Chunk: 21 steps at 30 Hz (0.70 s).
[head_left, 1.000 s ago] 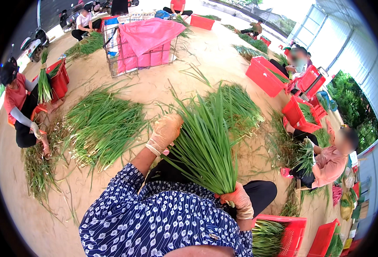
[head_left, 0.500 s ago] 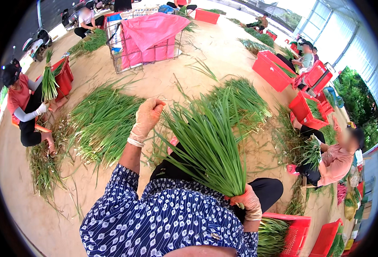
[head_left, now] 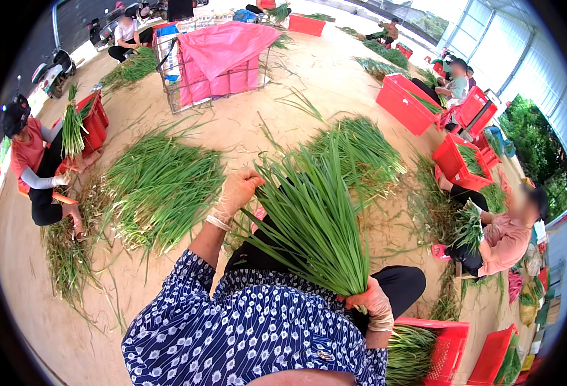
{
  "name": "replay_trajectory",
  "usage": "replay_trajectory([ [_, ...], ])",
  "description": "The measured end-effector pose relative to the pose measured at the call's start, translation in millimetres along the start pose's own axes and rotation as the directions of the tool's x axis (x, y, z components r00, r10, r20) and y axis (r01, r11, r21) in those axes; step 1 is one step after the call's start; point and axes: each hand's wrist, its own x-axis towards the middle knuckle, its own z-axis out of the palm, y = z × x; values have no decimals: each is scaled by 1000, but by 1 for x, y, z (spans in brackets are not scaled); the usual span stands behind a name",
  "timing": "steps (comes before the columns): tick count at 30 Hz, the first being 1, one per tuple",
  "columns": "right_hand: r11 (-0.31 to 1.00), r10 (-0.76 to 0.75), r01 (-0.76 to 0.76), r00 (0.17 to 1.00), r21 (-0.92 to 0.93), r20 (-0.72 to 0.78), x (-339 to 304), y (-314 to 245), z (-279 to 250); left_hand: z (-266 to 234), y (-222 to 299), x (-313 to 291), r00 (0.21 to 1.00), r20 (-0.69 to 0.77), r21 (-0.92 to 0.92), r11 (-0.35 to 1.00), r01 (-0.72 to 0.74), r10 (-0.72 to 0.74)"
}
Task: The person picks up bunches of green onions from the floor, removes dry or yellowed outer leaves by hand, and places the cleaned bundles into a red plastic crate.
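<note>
A thick bunch of garlic chives [head_left: 319,219] fans out over my lap, its long flat green leaves pointing away from me. My right hand [head_left: 370,300], in a thin pale glove, is wrapped around the bunch's narrow base. At the left edge of the leaves, my left hand [head_left: 235,193], gloved likewise, has thumb and fingers pinched together close to the leaf tips. What lies between those fingertips is too small to make out. Loose garlic chives lie in a wide heap [head_left: 164,186] left of my left hand and a second heap [head_left: 364,154] beyond the bunch.
A red crate [head_left: 447,354] holding chives stands beside my right hip. Ahead is a wire-frame bin [head_left: 222,77] draped in pink sheeting. One person [head_left: 29,148] sits at left and another [head_left: 508,225] at right, each with chives. Leaf scraps litter the floor.
My left hand has come down and to the right, from the air beside the bunch to the leaves' edge. My right hand keeps its grip on the base.
</note>
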Motion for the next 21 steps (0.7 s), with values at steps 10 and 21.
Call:
replay_trajectory([
  [10, 1000, 11, -11, 1000, 3, 22, -3, -2, 1, -21, 48, 22, 944, -176, 23, 960, -281, 280],
  [21, 1000, -30, 30, 999, -6, 13, -7, 1, 5, 40, 57, 17, 956, 216, 428, 860, -277, 201],
])
